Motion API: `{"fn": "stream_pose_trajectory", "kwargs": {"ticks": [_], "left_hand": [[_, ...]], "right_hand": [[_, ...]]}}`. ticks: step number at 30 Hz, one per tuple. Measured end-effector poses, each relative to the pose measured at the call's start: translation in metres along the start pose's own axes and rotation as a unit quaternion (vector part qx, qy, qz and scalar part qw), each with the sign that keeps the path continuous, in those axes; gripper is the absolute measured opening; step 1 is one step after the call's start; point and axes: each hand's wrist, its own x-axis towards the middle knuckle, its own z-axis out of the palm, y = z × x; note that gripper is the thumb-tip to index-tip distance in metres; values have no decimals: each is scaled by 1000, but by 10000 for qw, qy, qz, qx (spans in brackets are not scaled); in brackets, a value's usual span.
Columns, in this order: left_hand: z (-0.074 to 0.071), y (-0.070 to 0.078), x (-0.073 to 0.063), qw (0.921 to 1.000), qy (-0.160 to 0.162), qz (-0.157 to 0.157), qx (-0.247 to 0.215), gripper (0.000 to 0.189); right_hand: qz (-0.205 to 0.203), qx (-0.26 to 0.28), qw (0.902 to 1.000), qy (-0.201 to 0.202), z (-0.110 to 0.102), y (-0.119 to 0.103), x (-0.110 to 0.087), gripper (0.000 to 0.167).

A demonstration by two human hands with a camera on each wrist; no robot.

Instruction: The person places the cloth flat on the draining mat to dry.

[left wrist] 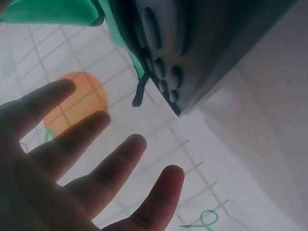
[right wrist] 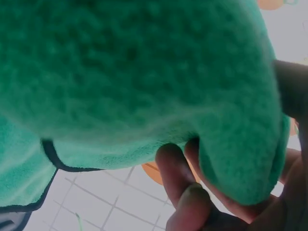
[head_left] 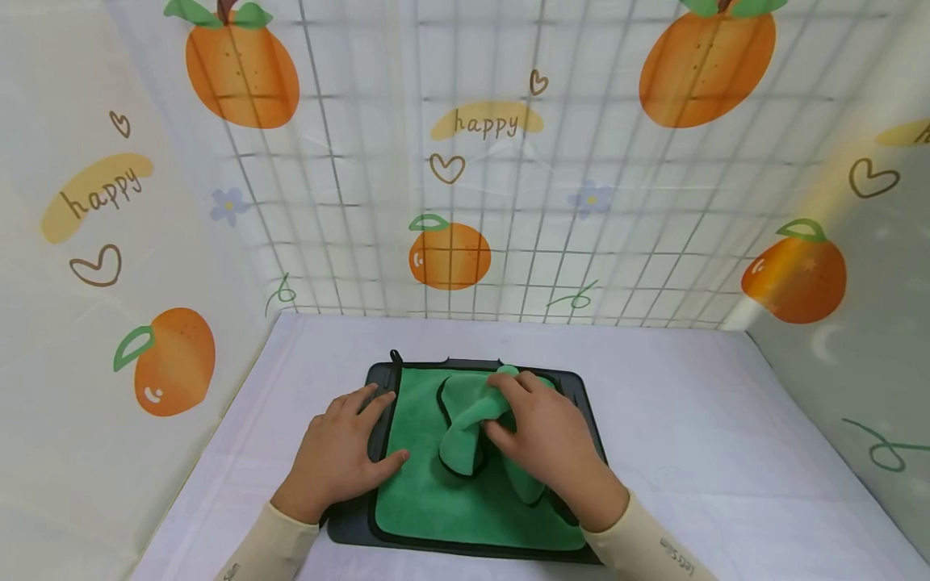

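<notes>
A green cloth with dark edging (head_left: pixel 425 504) lies flat on a dark board (head_left: pixel 350 528). On top of it is a bunched green cloth (head_left: pixel 459 448), whose folded part my right hand (head_left: pixel 548 432) grips between thumb and fingers. Up close in the right wrist view, the bunched fabric (right wrist: pixel 144 67) fills much of the picture, with fingertips (right wrist: pixel 175 166) curled around a fold. My left hand (head_left: pixel 340 452) lies at the left edge of the board and flat cloth, fingers spread and holding nothing. The left wrist view shows those straight fingers (left wrist: pixel 110 168) beside the board's bumpy end (left wrist: pixel 166 53).
Around the board spreads a white tabletop (head_left: pixel 726 452). Pale curtains printed with oranges and hearts (head_left: pixel 450 254) hang behind it and at both sides, with a wire grid showing through the back one. A small black loop (head_left: pixel 395 356) sticks out at the flat cloth's far left corner.
</notes>
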Motion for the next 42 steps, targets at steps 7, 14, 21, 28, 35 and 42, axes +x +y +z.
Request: {"fn": "stream_pose_trajectory", "kwargs": {"ticks": [7, 14, 21, 28, 35, 42], "left_hand": [[0, 1, 0, 10000, -62, 34, 57, 89], [2, 2, 0, 9999, -98, 119, 55, 87], [2, 3, 2, 9998, 26, 171, 97, 86], [-2, 6, 7, 9998, -11, 207, 18, 83], [-4, 9, 20, 9991, 118, 399, -36, 74], [-6, 17, 43, 9981, 161, 591, -24, 68]], "right_hand": [[71, -94, 9999, -103, 2, -1, -2, 54], [56, -101, 9996, -241, 3, 0, -5, 69], [171, 113, 9986, -494, -4, 2, -7, 84], [410, 510, 9971, -398, -16, 12, -8, 76], [575, 868, 9945, -100, -27, 36, -3, 48], [779, 778, 9938, -156, -32, 50, -1, 33]]}}
